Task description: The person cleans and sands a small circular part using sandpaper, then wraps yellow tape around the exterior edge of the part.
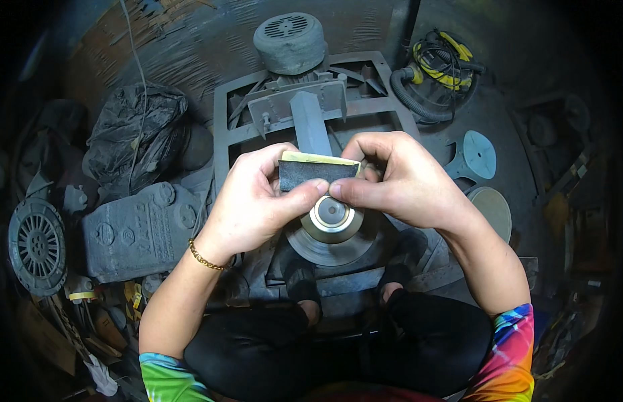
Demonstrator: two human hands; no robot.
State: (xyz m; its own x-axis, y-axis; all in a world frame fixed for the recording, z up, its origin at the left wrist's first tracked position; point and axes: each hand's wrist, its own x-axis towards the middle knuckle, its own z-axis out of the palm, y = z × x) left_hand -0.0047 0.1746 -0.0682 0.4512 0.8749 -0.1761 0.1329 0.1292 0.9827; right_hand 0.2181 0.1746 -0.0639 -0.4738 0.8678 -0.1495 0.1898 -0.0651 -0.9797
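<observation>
Between my two hands is a folded piece of sandpaper [303, 174], dark grit on the near face and pale yellow backing along its top edge. My left hand [252, 195] pinches it at the left, thumb on the near face. From the right, my right hand [408, 179] grips its other end, fingers curled behind and thumb tip close to the left thumb. Just under the thumbs sits a shiny round metal piece [333, 229] with a hole-like centre. It stands over a wider grey disc [325, 254] of the machine, and partly hides it.
Beyond my hands a dusty motor [290, 45] stands on a grey metal frame [224, 124]. A yellow-and-black vacuum cleaner [445, 67] is at far right, near a pale blue stool seat [479, 155]. A black plastic bag [134, 127] and a dusty jerrycan [134, 231] lie left.
</observation>
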